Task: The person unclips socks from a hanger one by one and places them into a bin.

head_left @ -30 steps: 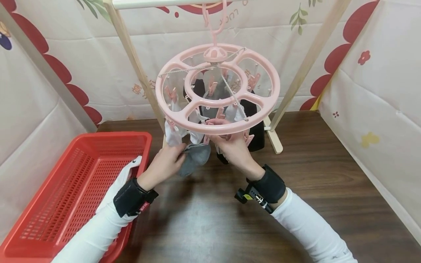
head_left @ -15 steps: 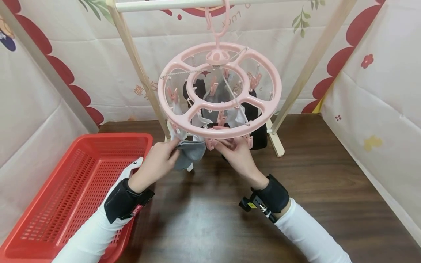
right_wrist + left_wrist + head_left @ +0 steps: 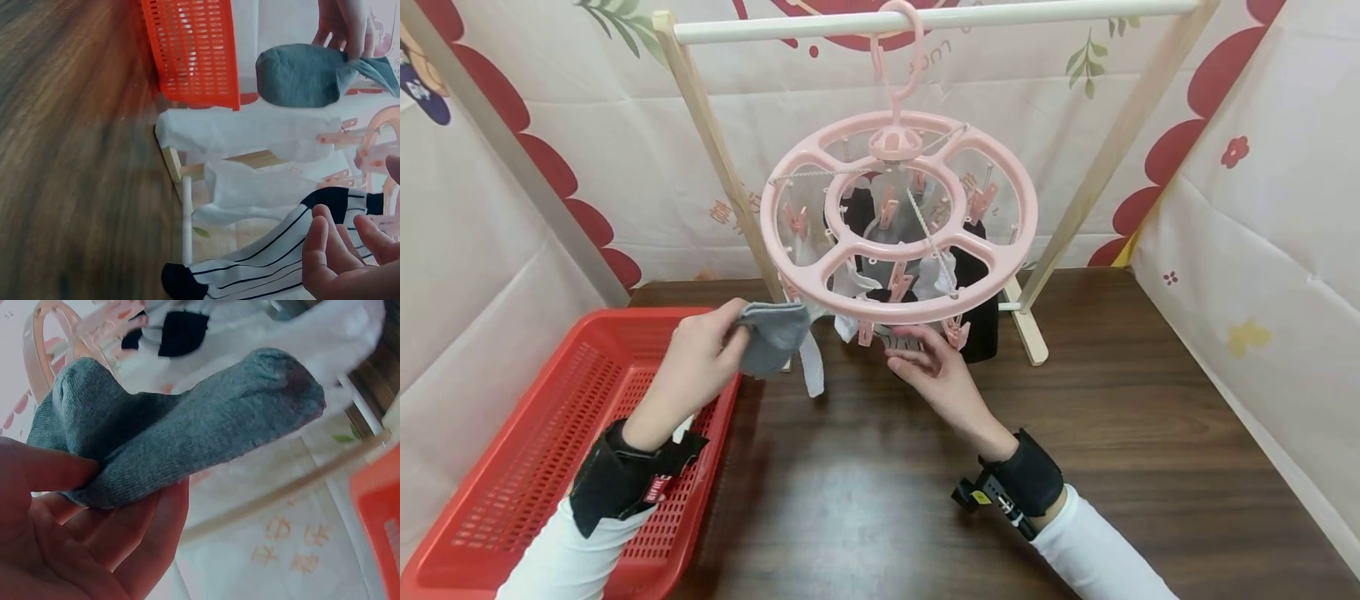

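Observation:
My left hand (image 3: 688,362) pinches a grey sock (image 3: 775,340) between thumb and fingers, above the basket's right rim. The left wrist view shows the folded sock (image 3: 212,428) with its toe pointing right. My right hand (image 3: 942,383) is under the front of a round pink clip hanger (image 3: 891,313), fingers loosely bent. In the right wrist view those fingers (image 3: 322,244) overlap a white sock with black stripes (image 3: 262,253), the thumb apart from them. White socks (image 3: 250,134), black socks (image 3: 981,321) and another grey sock (image 3: 880,265) hang from the hanger.
A red plastic basket (image 3: 647,314) stands on the left of the wooden table (image 3: 1112,417). The hanger hooks over a rack's white bar (image 3: 1037,14). Wooden legs (image 3: 1086,167) flank it. Pink clips (image 3: 957,332) dangle below the ring, before a printed cloth backdrop.
My left hand has carried the grey sock left, away from the hanger and toward the basket. My right hand has moved slightly down, and its fingers have loosened beside the striped sock.

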Tool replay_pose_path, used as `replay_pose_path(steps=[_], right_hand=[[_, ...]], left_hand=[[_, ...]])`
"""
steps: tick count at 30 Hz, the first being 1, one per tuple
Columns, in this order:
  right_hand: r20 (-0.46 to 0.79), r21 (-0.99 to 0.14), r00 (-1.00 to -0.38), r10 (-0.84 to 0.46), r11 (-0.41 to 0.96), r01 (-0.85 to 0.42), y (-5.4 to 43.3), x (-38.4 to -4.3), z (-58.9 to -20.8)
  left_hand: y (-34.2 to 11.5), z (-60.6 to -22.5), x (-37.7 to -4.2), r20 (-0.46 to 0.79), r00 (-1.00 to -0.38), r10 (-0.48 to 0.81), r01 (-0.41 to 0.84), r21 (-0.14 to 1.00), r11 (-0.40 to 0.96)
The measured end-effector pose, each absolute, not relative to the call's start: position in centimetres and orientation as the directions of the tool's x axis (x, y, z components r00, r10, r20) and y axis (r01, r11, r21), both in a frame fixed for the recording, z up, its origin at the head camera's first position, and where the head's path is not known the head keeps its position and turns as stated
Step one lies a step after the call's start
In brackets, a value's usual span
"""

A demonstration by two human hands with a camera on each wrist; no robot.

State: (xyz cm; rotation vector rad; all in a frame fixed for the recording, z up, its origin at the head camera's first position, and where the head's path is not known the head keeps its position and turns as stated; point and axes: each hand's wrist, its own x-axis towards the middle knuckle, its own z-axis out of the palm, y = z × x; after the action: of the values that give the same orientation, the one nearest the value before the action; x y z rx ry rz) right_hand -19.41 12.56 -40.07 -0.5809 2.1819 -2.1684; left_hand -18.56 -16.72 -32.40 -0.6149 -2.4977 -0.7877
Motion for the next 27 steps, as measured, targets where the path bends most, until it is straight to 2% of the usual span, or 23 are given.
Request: replay_pose_path(steps=[7, 15, 19, 27], right_hand=[[0.187, -0.975, -0.940, -0.286, 0.065, -0.214, 13.5, -19.4, -41.5], [0.174, -0.977, -0.948, -0.265, 0.073, -0.199, 14.7, -20.1, -42.4], [0.203, -0.969, -0.947, -0.251, 0.086, -0.230, 15.1, -20.6, -42.7], [0.297, -0.909, -0.930, -0.216, 0.233, -0.345, 15.9, -21.5, -42.9]], left_hand=[[-19.3, -32.4, -18.8, 0.546, -0.812, 0.207, 0.473, 0.408, 0.781], [-21.7, -32.7, -19.0, 0.508, -0.834, 0.213, 0.431, 0.360, 0.828], [-22.9, -33.2, -19.0, 0.436, -0.873, 0.218, 0.385, 0.343, 0.857], [-24.8, -35.5, -19.4, 0.194, -0.944, 0.268, 0.314, 0.275, 0.909]])
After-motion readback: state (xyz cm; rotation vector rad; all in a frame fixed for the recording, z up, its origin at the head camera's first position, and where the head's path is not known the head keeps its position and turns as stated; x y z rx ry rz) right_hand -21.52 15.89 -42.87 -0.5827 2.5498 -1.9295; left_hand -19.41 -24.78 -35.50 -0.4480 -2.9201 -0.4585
